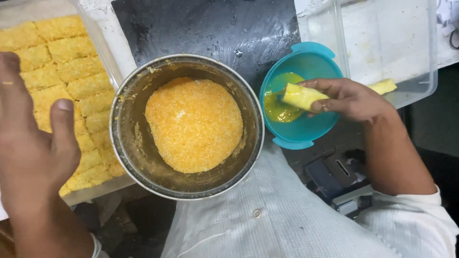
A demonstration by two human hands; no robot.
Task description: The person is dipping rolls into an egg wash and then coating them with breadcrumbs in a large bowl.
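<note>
- Our right hand (pixel 351 99) is pinching a pale yellow roll (pixel 302 96) between thumb and fingertips, holding it over the turquoise bowl (pixel 306 134), right above the puddle of yellow egg wash (pixel 278 109) sitting in the bowl's left side. The roll looks wet and glossy at the end we can see.
- Just right of that hand, another pale roll (pixel 382 86) lies in the clear plastic container (pixel 428 81), its end poking out from behind our wrist. The container sits on the far right, touching or nearly touching the turquoise bowl.
- Our left hand (pixel 31 138) is over on the left, fingers spread loose and holding nothing, hovering above the tray of coated pieces (pixel 71 71). Can't tell if the palm actually touches any of them.
- That tray is packed with golden crumbed rolls in neat rows, running from far left down to the near edge.
- Smack in the middle, between our two hands, is the steel bowl (pixel 124 100) with a big mound of orange-yellow breadcrumbs (pixel 193 124) in it; crumbs are stuck around its rim too.
- Behind the steel bowl on the far side there's a black sheet (pixel 205 28), shiny and a bit wet looking.
- Nearest to us is our white garment (pixel 267 215) with a button, right under the steel bowl's near edge.
</note>
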